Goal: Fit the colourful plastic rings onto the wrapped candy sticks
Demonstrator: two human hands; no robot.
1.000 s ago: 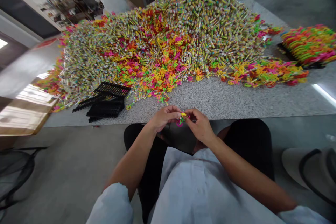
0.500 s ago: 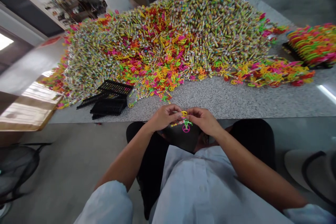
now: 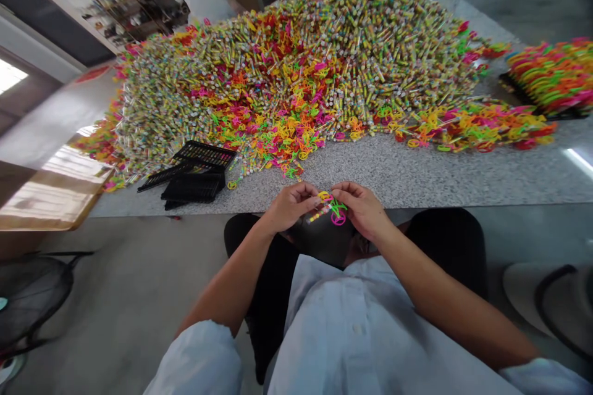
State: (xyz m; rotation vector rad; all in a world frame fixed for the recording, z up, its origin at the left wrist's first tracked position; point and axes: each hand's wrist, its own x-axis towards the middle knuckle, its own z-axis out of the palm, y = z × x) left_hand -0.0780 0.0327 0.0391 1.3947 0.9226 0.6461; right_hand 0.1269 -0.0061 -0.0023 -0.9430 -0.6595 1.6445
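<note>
Two hands are at work just in front of the surface (image 3: 370,176), above the person's lap. Between them is one little green toy bicycle (image 3: 340,206) with two wheels, one yellow, one pink. The left hand (image 3: 291,207) pinches by the yellow wheel, where one candy-filled tube (image 3: 317,216) slants down; the right hand (image 3: 362,208) pinches the green frame between thumb and fingers. Beyond them rises one huge heap of candy tubes (image 3: 380,43) and bright plastic wheels (image 3: 301,123), too many to count. At least three black racks (image 3: 193,187) lie to the left, and one loaded rack (image 3: 551,77) stands far right.
</note>
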